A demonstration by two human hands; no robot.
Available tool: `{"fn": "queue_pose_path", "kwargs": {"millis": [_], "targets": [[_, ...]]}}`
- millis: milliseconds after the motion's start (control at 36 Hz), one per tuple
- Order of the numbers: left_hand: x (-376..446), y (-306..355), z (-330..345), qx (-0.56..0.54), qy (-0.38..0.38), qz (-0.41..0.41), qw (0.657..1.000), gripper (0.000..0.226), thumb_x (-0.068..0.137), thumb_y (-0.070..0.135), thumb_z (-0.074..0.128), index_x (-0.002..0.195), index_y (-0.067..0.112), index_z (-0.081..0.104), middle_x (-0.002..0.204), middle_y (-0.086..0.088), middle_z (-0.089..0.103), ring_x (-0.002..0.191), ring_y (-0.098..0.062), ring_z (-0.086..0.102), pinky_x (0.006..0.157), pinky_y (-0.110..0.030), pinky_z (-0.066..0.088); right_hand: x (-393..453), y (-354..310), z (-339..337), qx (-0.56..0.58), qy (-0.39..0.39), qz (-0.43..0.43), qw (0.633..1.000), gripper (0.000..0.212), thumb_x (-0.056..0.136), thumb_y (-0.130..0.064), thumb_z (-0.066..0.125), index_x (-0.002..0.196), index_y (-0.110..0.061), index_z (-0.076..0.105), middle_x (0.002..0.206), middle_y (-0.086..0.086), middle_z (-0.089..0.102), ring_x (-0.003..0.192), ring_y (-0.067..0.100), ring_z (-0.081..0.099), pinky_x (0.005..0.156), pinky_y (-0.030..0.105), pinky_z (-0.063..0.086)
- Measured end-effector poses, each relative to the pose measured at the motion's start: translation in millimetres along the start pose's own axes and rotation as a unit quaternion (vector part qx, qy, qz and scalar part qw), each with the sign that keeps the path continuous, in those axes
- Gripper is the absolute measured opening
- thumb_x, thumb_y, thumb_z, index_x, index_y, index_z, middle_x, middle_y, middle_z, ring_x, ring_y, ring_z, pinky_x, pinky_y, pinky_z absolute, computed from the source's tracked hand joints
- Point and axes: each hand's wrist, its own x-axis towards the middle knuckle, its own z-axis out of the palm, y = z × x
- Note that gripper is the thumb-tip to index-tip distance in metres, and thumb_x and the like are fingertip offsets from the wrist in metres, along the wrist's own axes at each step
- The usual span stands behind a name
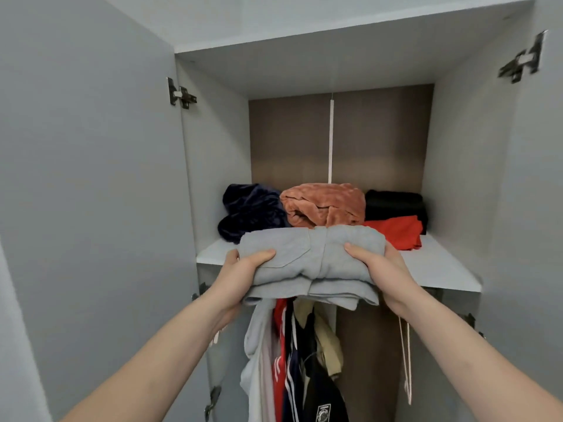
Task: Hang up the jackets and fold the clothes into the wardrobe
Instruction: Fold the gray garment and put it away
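Both hands, the left hand [240, 274] and the right hand [380, 269], gripped a thick folded grey cotton garment [310, 263] by its ends at the smooth grey wardrobe shelf [438, 269] edge. Behind it lay a plush rust-orange fleece bundle [323, 205], a navy velvet bundle [249, 211] and flat black-and-red folded clothes [396, 217].

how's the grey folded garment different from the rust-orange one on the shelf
The grey folded garment is held at the shelf's front edge by the left hand and right hand; the rust-orange garment lies further back, untouched. The grey one is folded in flat layers; the orange one is a rounded, plush-looking bundle. The grey cloth looks smooth and thin. Both are single-coloured.
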Motion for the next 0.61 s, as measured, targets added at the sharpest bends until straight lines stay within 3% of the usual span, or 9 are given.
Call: {"fn": "queue_pose_path", "kwargs": {"millis": [56,194,278,361,500,556,611], "targets": [[17,6,17,-0.001,-0.01,0.011,1.0,0.071,0.065,0.046,0.083,0.125,0.022,0.052,0.116,-0.004,0.072,0.101,-0.024,0.073,0.093,-0.053,0.058,18,-5,-10,-0.01,0.017,-0.01,1.0,0.039,0.084,-0.025,0.081,0.119,-0.023,0.065,0.11,-0.003,0.075,0.098,0.011,0.073,0.085,0.032,0.058],[60,25,59,-0.006,-0.03,0.029,0.999,0.059,0.082,0.041,0.079,0.128,0.021,0.046,0.121,-0.002,0.065,0.107,-0.023,0.067,0.095,-0.047,0.057,73,-14,-41,-0.031,0.059,-0.012,0.998,0.055,0.078,-0.032,0.085,0.126,-0.022,0.061,0.116,-0.002,0.072,0.105,0.018,0.071,0.094,0.039,0.057],[90,38,85,0.01,-0.053,0.03,0.998,0.058,0.087,0.041,0.074,0.131,0.019,0.043,0.121,-0.002,0.063,0.106,-0.022,0.067,0.082,-0.041,0.061,104,-21,-59,-0.05,0.092,-0.019,0.994,0.052,0.079,-0.031,0.083,0.125,-0.022,0.061,0.115,-0.003,0.071,0.104,0.018,0.069,0.092,0.038,0.056],[120,50,114,0.036,-0.075,0.034,0.996,0.059,0.088,0.039,0.072,0.134,0.02,0.04,0.119,0.0,0.062,0.104,-0.022,0.066,0.071,-0.035,0.057,135,-28,-77,-0.065,0.119,-0.025,0.99,0.041,0.082,-0.025,0.078,0.121,-0.021,0.064,0.11,-0.004,0.072,0.1,0.016,0.069,0.081,0.032,0.055],[171,56,164,0.082,-0.081,0.048,0.992,0.061,0.085,0.041,0.072,0.133,0.021,0.038,0.114,0.003,0.059,0.098,-0.017,0.063,0.077,-0.035,0.056,192,-25,-106,-0.096,0.181,0.007,0.979,0.043,0.076,-0.024,0.064,0.119,-0.02,0.061,0.11,0.004,0.068,0.099,0.025,0.065,0.086,0.039,0.054],[189,55,183,0.091,-0.083,0.055,0.991,0.062,0.084,0.04,0.073,0.131,0.021,0.038,0.114,0.005,0.059,0.098,-0.015,0.062,0.077,-0.033,0.055,213,-22,-117,-0.107,0.205,0.021,0.973,0.052,0.069,-0.029,0.062,0.121,-0.02,0.061,0.113,0.006,0.068,0.102,0.028,0.064,0.092,0.043,0.054],[205,53,203,0.092,-0.087,0.056,0.99,0.071,0.074,0.044,0.075,0.131,0.021,0.04,0.116,0.004,0.061,0.102,-0.018,0.063,0.088,-0.041,0.057,235,-18,-129,-0.12,0.232,0.029,0.965,0.064,0.059,-0.035,0.06,0.121,-0.02,0.063,0.116,0.007,0.067,0.106,0.031,0.063,0.097,0.047,0.053]]}}
